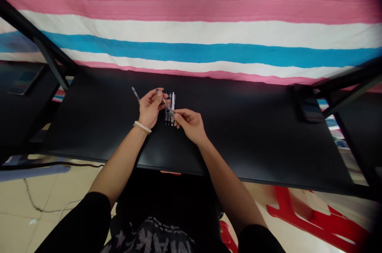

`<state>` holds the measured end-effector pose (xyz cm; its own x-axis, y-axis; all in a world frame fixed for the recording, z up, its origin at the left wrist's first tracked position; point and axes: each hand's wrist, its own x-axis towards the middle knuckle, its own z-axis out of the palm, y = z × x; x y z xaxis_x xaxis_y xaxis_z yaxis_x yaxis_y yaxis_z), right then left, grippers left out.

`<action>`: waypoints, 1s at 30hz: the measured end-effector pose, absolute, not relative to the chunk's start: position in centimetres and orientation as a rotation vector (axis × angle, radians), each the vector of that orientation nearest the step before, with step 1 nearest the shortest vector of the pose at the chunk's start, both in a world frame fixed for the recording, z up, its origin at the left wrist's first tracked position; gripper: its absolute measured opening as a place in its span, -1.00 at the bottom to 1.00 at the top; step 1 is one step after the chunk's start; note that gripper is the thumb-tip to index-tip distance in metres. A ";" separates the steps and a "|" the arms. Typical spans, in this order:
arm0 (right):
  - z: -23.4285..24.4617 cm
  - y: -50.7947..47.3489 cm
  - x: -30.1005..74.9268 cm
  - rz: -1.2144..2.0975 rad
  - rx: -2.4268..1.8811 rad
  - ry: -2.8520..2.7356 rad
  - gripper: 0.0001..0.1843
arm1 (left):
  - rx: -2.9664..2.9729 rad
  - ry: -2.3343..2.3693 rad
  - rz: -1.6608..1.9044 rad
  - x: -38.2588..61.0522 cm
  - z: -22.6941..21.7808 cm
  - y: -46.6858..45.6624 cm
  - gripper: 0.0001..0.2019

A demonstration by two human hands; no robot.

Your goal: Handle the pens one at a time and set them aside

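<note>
A slim pen (166, 104) with a clear-looking barrel slants between my two hands above the table. My left hand (150, 106), with pale bracelets at its wrist, pinches the upper end between thumb and fingers. At the lower end, my right hand (191, 125) grips the same pen with thumb and fingertips. Just beneath it several pens (168, 117) lie side by side on the black table (244, 125), one with a white upper part; my fingers cover some of them. Another dark pen (135, 94) lies left of my left hand, its lower end hidden behind that hand.
A dark phone-like object (310, 104) lies at the table's right end. Striped cloth (209, 32) hangs along the back edge. Black frame bars (38, 32) rise at both sides. Red plastic stools (316, 217) stand below at right, and cables (44, 209) run across the floor at left.
</note>
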<state>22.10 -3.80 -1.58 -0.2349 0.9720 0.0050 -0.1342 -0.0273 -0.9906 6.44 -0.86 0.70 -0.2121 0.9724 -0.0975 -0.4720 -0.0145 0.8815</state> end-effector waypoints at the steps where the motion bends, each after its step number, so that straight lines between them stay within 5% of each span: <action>1: -1.6 -3.8 22.0 1.476 -0.991 -1.261 -0.59 | 0.669 1.013 1.540 6.4 0.8 -0.9 -0.74; 5: -1.8 -4.0 21.7 1.463 -1.007 -1.242 -0.56 | 0.610 1.013 1.571 6.5 0.9 -0.8 -0.73; 11: -1.7 -4.3 21.6 0.873 -1.116 -1.413 -0.83 | 0.556 1.030 1.654 6.9 0.2 -0.6 -0.70; 16: -2.0 -4.0 21.4 1.112 -1.106 -1.275 -0.63 | 0.540 1.086 1.661 6.9 -0.1 -0.4 -0.74; 30: -1.5 -4.0 21.2 1.104 -1.077 -1.242 -0.74 | 0.527 1.077 1.710 6.9 0.0 -0.4 -0.69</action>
